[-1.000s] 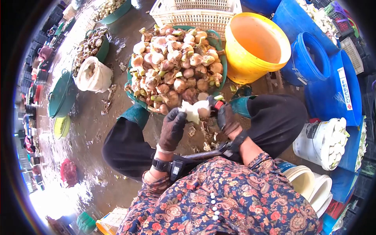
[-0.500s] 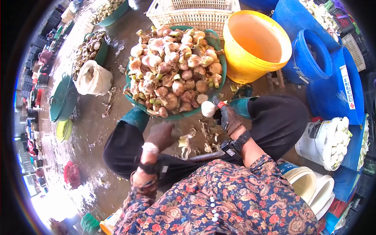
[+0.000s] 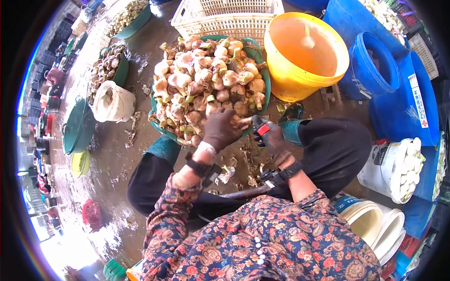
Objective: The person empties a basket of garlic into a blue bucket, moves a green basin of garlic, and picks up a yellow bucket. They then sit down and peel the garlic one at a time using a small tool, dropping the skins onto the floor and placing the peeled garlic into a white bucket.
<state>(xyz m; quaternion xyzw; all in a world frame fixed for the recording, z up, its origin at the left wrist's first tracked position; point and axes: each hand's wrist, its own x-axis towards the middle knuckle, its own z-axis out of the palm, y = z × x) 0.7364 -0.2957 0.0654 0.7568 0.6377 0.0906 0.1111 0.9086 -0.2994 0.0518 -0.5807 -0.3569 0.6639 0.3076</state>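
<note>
My left hand (image 3: 220,129), in a dark glove, is closed around a garlic bulb at the near edge of a heaped green basin (image 3: 266,86); the bulb's cut stem (image 3: 244,122) points right. My right hand (image 3: 273,139), also gloved, grips a small red and black tool (image 3: 263,129), perhaps a knife; its blade is not clear. The tool is close to the stem. Unpeeled garlic bulbs (image 3: 201,77) with short stems fill the basin. A blurred whitish thing (image 3: 307,40), likely a peeled bulb, shows inside the yellow bucket (image 3: 293,84).
Behind the basin stands a white plastic crate (image 3: 225,22). Blue tubs (image 3: 405,100) and a white bucket of peeled garlic (image 3: 379,173) line the right. On the left are a whitish bucket (image 3: 114,105) and a green tub (image 3: 79,126). Peelings litter the wet floor.
The white peeled bulb has left my right hand, and a blurred whitish thing now shows in the yellow bucket. My left hand has moved up and right to the basin and closed on a bulb.
</note>
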